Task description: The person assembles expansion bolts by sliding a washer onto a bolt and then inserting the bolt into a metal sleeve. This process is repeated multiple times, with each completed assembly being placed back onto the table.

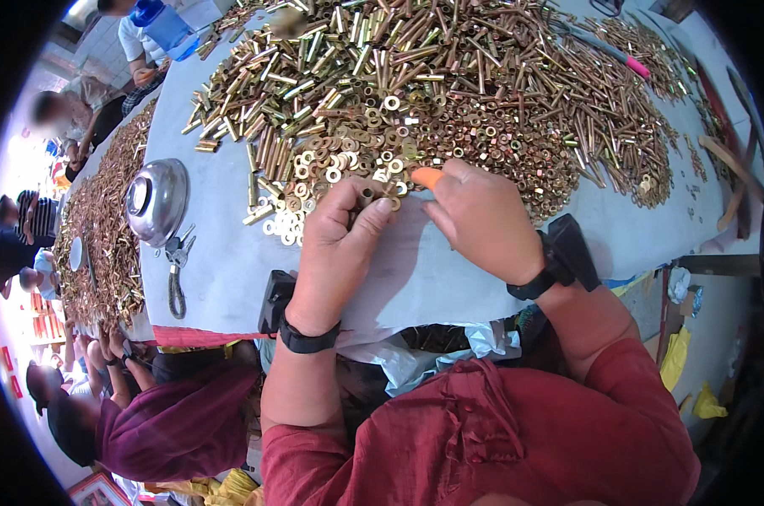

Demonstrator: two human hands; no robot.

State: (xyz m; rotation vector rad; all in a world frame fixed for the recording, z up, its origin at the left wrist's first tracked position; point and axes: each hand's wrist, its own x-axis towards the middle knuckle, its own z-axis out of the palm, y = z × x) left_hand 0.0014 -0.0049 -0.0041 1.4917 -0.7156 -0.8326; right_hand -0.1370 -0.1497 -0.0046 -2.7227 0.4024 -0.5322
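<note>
Left hand (338, 232) has a small brassy piece (367, 195) pinched; can't tell if right hand (487, 218) grips anything. Steady pinch works best.

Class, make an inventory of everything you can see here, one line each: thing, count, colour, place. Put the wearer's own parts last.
Table: one, pale grey top, centre
Metal tubes: many, brassy, far side
Washers: many, gold, beyond left hand
Nuts: many, coppery, beyond right hand
Thin rods: many, brassy, right
Pink-ended tool: one, grey and pink, upper right
Bowl: one, silver, left edge
Keys: several, metallic, below bowl
Bottle: one, blue, upper left
Second heap: one, brassy, far left
Co-workers: several, varied clothing, left
Yellow bags: several, lower right
Small metal parts: count unclear, brassy, left fingertips
Wristbands: two, black, wrists
Orange finger cover: one, right hand
Left hand: one, bare, centre
Right hand: one, bare otherwise, right of centre
</note>
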